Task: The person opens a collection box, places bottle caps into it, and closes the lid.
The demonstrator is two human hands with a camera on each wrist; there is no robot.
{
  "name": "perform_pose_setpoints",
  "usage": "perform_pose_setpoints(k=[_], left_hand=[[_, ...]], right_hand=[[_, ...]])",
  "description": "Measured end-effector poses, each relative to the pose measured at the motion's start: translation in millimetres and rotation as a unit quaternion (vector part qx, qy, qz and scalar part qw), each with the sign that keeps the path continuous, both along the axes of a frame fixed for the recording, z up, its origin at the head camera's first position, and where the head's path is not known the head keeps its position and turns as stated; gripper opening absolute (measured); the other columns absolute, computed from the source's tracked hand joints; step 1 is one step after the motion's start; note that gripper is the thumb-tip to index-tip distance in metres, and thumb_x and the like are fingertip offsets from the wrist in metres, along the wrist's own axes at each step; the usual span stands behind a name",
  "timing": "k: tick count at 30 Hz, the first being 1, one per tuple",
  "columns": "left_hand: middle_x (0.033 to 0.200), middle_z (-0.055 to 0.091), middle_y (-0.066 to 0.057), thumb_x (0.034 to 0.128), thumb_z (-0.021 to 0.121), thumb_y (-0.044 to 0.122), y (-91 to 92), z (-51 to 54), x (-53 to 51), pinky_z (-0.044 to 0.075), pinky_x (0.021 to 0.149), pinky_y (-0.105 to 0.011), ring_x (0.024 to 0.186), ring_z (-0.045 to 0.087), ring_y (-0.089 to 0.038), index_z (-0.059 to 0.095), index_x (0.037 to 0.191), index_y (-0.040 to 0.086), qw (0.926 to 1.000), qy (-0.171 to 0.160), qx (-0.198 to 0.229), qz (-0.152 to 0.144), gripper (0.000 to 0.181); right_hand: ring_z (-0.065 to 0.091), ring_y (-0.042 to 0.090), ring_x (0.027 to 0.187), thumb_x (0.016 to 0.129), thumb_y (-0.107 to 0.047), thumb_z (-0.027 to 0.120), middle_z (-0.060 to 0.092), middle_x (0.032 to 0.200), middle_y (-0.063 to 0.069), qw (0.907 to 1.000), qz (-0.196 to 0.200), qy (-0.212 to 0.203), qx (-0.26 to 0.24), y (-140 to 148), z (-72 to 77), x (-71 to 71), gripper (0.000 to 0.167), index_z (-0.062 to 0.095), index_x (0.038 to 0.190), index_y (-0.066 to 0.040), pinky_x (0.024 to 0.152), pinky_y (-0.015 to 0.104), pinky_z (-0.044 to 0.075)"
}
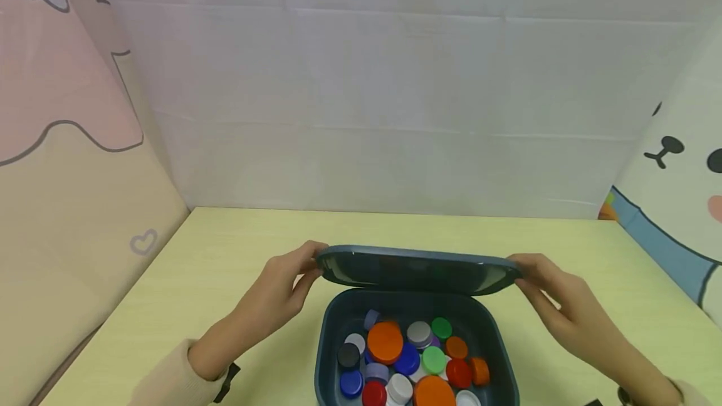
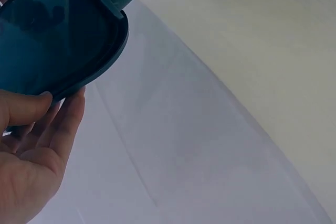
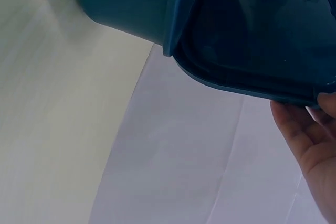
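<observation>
A dark teal lid (image 1: 417,268) is tilted up at the far rim of a matching plastic box (image 1: 501,356). My left hand (image 1: 282,281) pinches the lid's left end between thumb and fingers. At the other end, my right hand (image 1: 564,299) grips the lid the same way. Inside the box lie many loose bottle caps, among them an orange cap (image 1: 385,342), a red cap (image 1: 459,373), a light green cap (image 1: 434,360) and a black cap (image 1: 348,355). In the left wrist view the lid (image 2: 42,40) shows its glossy underside. The box's near edge is cut off by the head view.
The box stands on a pale yellow table (image 1: 237,237). Behind the table hangs a creased white sheet (image 1: 395,111). Cloths printed with cartoon figures hang at the left (image 1: 68,205) and right (image 1: 677,205) sides.
</observation>
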State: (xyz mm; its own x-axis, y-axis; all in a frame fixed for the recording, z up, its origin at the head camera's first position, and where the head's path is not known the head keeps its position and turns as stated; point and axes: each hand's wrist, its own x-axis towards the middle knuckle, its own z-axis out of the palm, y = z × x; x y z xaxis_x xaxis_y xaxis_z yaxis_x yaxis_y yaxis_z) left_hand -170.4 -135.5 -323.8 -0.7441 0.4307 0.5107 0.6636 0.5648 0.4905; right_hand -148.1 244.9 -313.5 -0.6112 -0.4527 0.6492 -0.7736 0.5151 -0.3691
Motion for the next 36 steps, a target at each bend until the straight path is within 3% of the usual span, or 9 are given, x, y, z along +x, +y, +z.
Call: perform_pose_setpoints(k=[6, 10, 13, 17, 21, 23, 28, 31, 36], left_hand=[[0.096, 0.065, 0.01, 0.0812, 0.061, -0.006, -4.2, 0.3, 14.9, 0.052, 0.077, -0.022, 0.087, 0.061, -0.002, 0.059, 0.102, 0.016, 0.9985, 0.029, -0.039, -0.023, 0.031], [0.104, 0.063, 0.012, 0.0819, 0.058, -0.007, -8.8, -1.5, 25.8, 0.052, 0.079, -0.024, 0.092, 0.061, -0.003, 0.057, 0.108, 0.018, 0.9959, 0.03, -0.079, -0.032, 0.036], [0.109, 0.063, 0.008, 0.0818, 0.057, -0.007, -11.9, -4.7, 33.7, 0.052, 0.078, -0.023, 0.095, 0.062, -0.006, 0.054, 0.114, 0.018, 0.9914, 0.045, -0.116, -0.042, 0.041], [0.112, 0.063, 0.004, 0.0943, 0.044, 0.01, -14.4, -11.0, 42.5, 0.051, 0.078, -0.021, 0.099, 0.063, -0.011, 0.054, 0.116, 0.016, 0.9811, 0.096, -0.155, -0.064, 0.025], [0.114, 0.062, 0.004, 0.0974, 0.025, 0.023, -14.0, -18.0, 48.1, 0.05, 0.082, -0.02, 0.104, 0.061, -0.012, 0.057, 0.108, 0.016, 0.9701, 0.146, -0.176, -0.081, 0.035], [0.113, 0.062, 0.003, 0.0978, 0.028, 0.021, -13.4, -22.1, 49.5, 0.049, 0.083, -0.019, 0.104, 0.061, -0.013, 0.058, 0.104, 0.016, 0.9661, 0.167, -0.175, -0.09, 0.032], [0.106, 0.066, -0.001, 0.0985, 0.027, 0.017, -11.1, -33.0, 50.8, 0.049, 0.083, -0.019, 0.099, 0.064, -0.017, 0.062, 0.099, 0.013, 0.9522, 0.233, -0.171, -0.099, 0.035], [0.103, 0.067, -0.002, 0.0995, 0.026, 0.016, -10.6, -36.1, 51.5, 0.049, 0.083, -0.021, 0.097, 0.064, -0.019, 0.065, 0.098, 0.012, 0.939, 0.27, -0.188, -0.1, 0.039], [0.101, 0.068, -0.001, 0.1012, 0.024, 0.016, -9.9, -35.8, 55.5, 0.049, 0.083, -0.023, 0.098, 0.064, -0.018, 0.066, 0.097, 0.013, 0.9213, 0.3, -0.226, -0.1, 0.043]], right_hand=[[0.059, 0.0, 0.098, 0.09, 0.001, 0.05, 0.064, 0.105, -0.002, 0.999, 0.041, 0.017, 0.008, 2.0, -3.3, 12.3, 0.025, 0.057, 0.114, -0.001, 0.087, 0.008, 0.042], [0.055, -0.001, 0.105, 0.097, -0.023, 0.036, 0.062, 0.113, 0.001, 0.997, 0.058, -0.009, 0.049, 4.3, -3.5, 22.3, 0.036, 0.055, 0.119, -0.001, 0.09, 0.007, 0.04], [0.051, -0.003, 0.111, 0.097, -0.028, 0.031, 0.058, 0.119, -0.001, 0.9939, 0.063, -0.025, 0.087, 7.3, -6.8, 29.8, 0.039, 0.053, 0.121, -0.007, 0.09, 0.006, 0.038], [0.046, -0.003, 0.118, 0.096, -0.024, 0.037, 0.052, 0.127, -0.001, 0.9912, 0.098, -0.019, 0.086, 10.6, -21.3, 36.0, 0.033, 0.053, 0.119, -0.008, 0.088, 0.005, 0.039], [0.041, -0.002, 0.124, 0.095, -0.021, 0.042, 0.049, 0.131, -0.001, 0.9872, 0.135, -0.011, 0.083, 12.9, -35.9, 39.9, 0.029, 0.053, 0.117, -0.007, 0.083, 0.005, 0.04], [0.037, -0.003, 0.127, 0.094, -0.02, 0.042, 0.048, 0.131, 0.0, 0.9856, 0.14, -0.02, 0.092, 13.7, -39.5, 42.5, 0.027, 0.053, 0.116, -0.008, 0.083, 0.005, 0.04], [0.039, -0.002, 0.126, 0.096, -0.021, 0.034, 0.053, 0.123, 0.002, 0.9887, 0.108, 0.001, 0.104, 7.9, -46.3, 49.9, 0.026, 0.055, 0.109, -0.016, 0.075, 0.003, 0.039], [0.052, -0.003, 0.104, 0.091, -0.016, 0.053, 0.055, 0.119, 0.007, 0.9894, 0.104, 0.023, 0.099, 4.7, -52.5, 52.9, 0.014, 0.057, 0.105, -0.015, 0.067, 0.004, 0.036], [0.056, 0.003, 0.098, 0.096, -0.02, 0.041, 0.058, 0.109, 0.003, 0.9813, 0.062, 0.091, 0.158, 1.5, -57.3, 53.1, 0.018, 0.058, 0.094, -0.018, 0.072, 0.004, 0.04]])
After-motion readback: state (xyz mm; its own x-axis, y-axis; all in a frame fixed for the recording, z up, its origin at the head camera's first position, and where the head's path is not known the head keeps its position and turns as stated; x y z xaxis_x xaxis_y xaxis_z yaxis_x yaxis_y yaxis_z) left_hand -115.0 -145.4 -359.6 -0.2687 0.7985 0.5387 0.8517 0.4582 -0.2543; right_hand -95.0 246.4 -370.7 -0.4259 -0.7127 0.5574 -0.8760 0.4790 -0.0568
